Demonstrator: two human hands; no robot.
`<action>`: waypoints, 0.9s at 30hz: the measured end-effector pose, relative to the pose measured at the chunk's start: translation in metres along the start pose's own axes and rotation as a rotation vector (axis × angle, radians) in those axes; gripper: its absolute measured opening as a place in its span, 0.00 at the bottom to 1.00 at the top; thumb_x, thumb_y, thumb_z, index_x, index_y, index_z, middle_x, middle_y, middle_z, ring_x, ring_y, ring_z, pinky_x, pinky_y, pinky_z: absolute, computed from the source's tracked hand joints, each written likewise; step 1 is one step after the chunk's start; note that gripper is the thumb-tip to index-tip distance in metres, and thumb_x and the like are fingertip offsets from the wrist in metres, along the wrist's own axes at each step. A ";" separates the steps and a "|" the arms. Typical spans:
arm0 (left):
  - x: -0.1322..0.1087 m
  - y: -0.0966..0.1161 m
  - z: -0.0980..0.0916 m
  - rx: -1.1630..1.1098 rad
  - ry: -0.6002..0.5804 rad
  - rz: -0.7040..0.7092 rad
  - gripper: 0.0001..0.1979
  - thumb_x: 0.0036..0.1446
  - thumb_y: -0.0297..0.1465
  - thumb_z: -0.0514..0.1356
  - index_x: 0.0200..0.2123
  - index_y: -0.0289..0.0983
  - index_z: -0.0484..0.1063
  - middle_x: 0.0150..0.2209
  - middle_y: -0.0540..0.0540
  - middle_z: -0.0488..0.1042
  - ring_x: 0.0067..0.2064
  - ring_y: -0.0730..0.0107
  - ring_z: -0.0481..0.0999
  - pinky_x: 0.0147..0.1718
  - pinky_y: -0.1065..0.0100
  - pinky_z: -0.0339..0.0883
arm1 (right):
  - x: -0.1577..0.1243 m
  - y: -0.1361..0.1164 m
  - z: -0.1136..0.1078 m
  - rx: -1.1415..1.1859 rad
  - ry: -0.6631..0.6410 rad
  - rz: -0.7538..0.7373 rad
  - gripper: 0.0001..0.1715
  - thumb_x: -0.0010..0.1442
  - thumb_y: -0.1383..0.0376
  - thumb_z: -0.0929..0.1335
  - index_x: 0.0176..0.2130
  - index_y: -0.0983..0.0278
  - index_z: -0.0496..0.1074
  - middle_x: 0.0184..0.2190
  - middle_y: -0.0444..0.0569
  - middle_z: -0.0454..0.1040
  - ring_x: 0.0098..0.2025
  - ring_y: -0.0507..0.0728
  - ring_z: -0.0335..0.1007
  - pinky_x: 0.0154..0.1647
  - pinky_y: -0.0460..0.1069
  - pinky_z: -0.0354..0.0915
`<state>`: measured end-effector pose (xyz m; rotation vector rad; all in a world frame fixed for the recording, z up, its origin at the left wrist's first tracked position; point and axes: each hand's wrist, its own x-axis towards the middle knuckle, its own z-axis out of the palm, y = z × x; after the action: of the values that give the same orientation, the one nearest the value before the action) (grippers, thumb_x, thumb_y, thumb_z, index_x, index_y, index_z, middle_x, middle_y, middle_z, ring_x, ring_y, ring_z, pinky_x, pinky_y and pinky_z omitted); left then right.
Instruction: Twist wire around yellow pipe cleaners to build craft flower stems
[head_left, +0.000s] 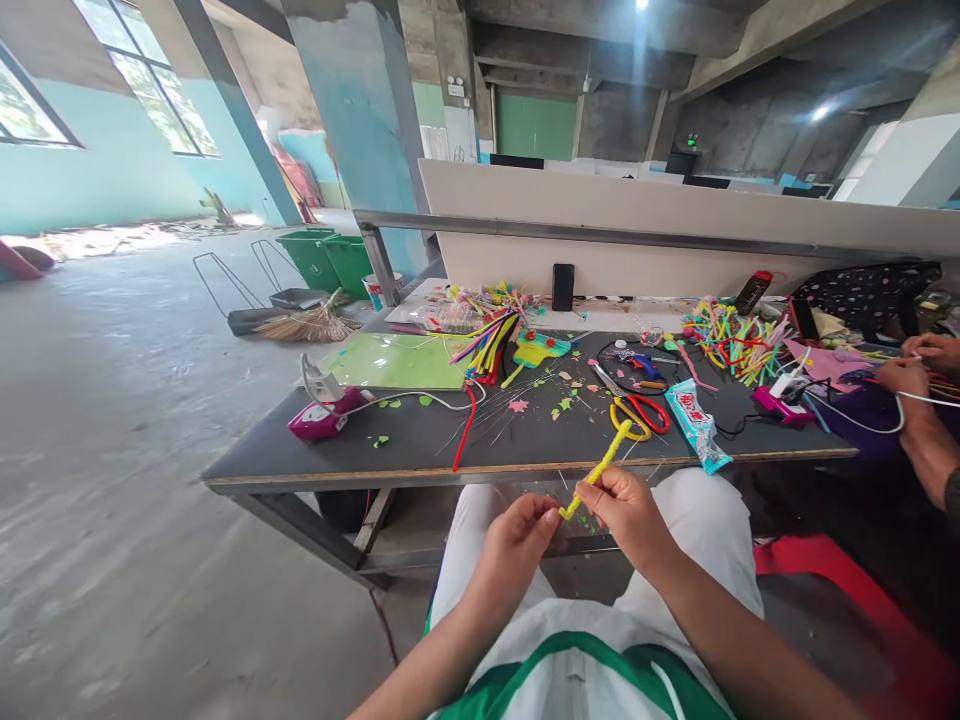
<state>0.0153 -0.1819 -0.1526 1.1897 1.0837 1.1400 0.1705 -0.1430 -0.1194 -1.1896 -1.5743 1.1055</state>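
Above my lap I hold a yellow pipe cleaner [606, 458], bent near its lower end. My right hand [621, 510] pinches it partway along, and its straight part points up and away toward the table edge. At the bent lower end, the fingertips of my left hand [521, 535] are closed on it. Just beyond, scissors with yellow handles [631, 420] and a pair with red handles [654, 412] lie on the dark table [405, 440]. A red pipe cleaner [465, 430] hangs to the table's front edge on the left.
Bundles of coloured pipe cleaners [491, 350] lie on the table, with another heap [731, 340] farther right. A blue wrapper packet [697, 425] sits near the front edge. A pink power strip [326, 412] with a white cable is at left. Another person's hands [907, 375] are at far right.
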 end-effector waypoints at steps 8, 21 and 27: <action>0.001 -0.002 0.001 0.812 0.128 0.599 0.09 0.60 0.27 0.51 0.41 0.35 0.69 0.39 0.41 0.76 0.40 0.62 0.74 0.41 0.62 0.67 | 0.002 0.002 0.009 -0.080 0.090 -0.006 0.15 0.55 0.58 0.66 0.22 0.63 0.67 0.14 0.40 0.63 0.18 0.49 0.58 0.20 0.44 0.55; 0.003 -0.004 0.010 0.160 -0.179 0.030 0.17 0.59 0.40 0.51 0.21 0.38 0.57 0.18 0.54 0.61 0.19 0.76 0.63 0.19 0.73 0.56 | 0.002 0.011 0.002 -0.118 -0.087 -0.169 0.08 0.56 0.66 0.64 0.25 0.63 0.68 0.19 0.41 0.66 0.23 0.50 0.62 0.25 0.44 0.57; 0.003 0.048 -0.027 0.582 -0.040 0.195 0.09 0.56 0.35 0.56 0.33 0.37 0.73 0.30 0.48 0.75 0.32 0.69 0.71 0.30 0.72 0.63 | 0.012 0.005 -0.010 -0.265 -0.185 -0.352 0.09 0.58 0.69 0.63 0.27 0.63 0.68 0.24 0.43 0.69 0.28 0.51 0.64 0.31 0.45 0.58</action>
<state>-0.0142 -0.1741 -0.1069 1.7945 1.3388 0.9639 0.1791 -0.1295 -0.1204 -0.9438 -2.0312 0.8112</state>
